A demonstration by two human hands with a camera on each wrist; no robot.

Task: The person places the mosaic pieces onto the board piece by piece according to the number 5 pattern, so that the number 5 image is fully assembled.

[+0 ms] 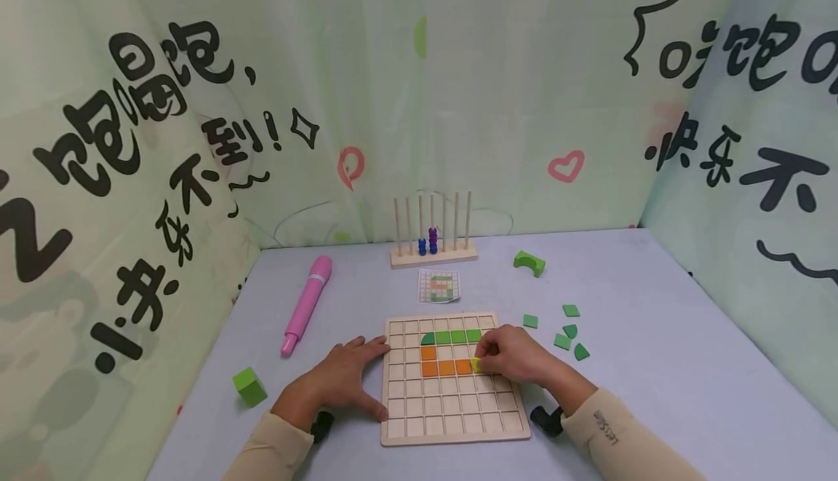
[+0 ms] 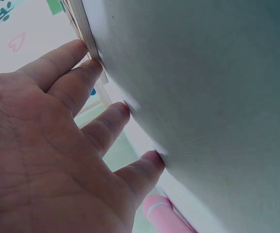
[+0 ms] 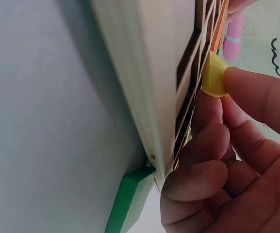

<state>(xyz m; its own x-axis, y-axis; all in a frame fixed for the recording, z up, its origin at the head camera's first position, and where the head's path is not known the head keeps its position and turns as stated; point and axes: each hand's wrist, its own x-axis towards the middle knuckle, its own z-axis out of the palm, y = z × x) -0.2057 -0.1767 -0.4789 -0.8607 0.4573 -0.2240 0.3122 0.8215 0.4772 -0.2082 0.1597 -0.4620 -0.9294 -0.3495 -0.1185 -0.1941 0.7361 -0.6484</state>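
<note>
A wooden grid board lies on the table. Green tiles form a row near its top, with a dark green rounded tile at their left end. Below sit orange tiles, one above a row of several. My right hand pinches a yellow tile with a curved edge between thumb and finger, at the right end of the orange row. My left hand has its fingers spread, fingertips and thumb against the board's left edge.
Loose green tiles lie right of the board. Behind it are a pattern card and a peg stand with blue and purple beads. A green arch block stands back right; a pink stick-like toy and green cube are left.
</note>
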